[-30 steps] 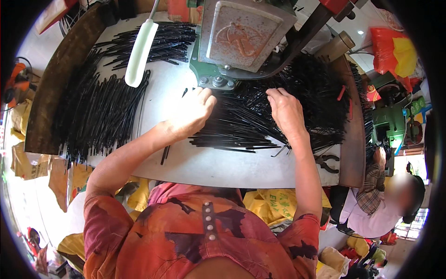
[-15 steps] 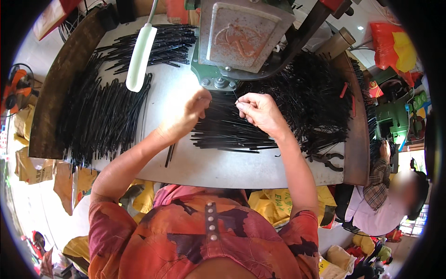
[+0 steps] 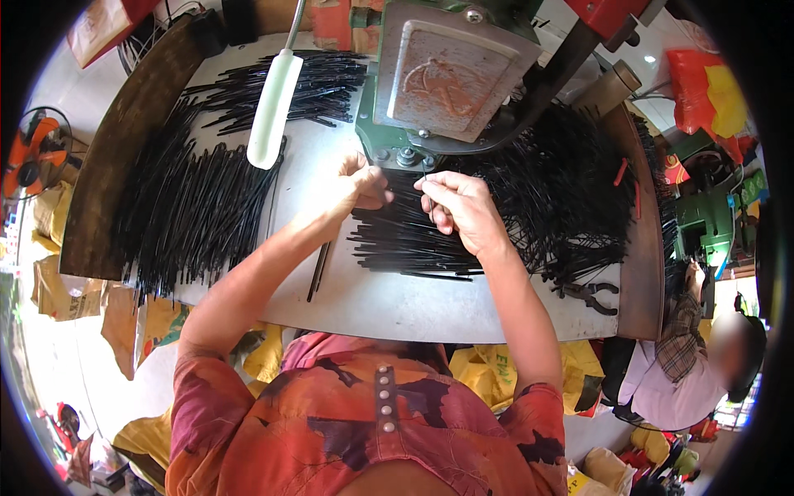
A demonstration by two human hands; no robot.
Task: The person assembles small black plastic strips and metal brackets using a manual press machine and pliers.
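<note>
My right hand pinches a thin black rod just below the small bolted fixture of a green machine. The rod stands nearly upright, with its top at the fixture. My left hand is beside it on the left, fingers curled together under bright light. Whatever it may be holding is hidden. Under both hands lies a pile of black rods, laid roughly crosswise on the pale metal table.
A large bundle of rods covers the table's left, and tangled ones heap up at the right. Pliers lie near the right edge. A white lamp hangs at left above the table. Another person sits at far right.
The view has shifted slightly, moving the scene rightward. My hands have come a little closer together below the fixture. My right hand keeps its pinch on the rod.
</note>
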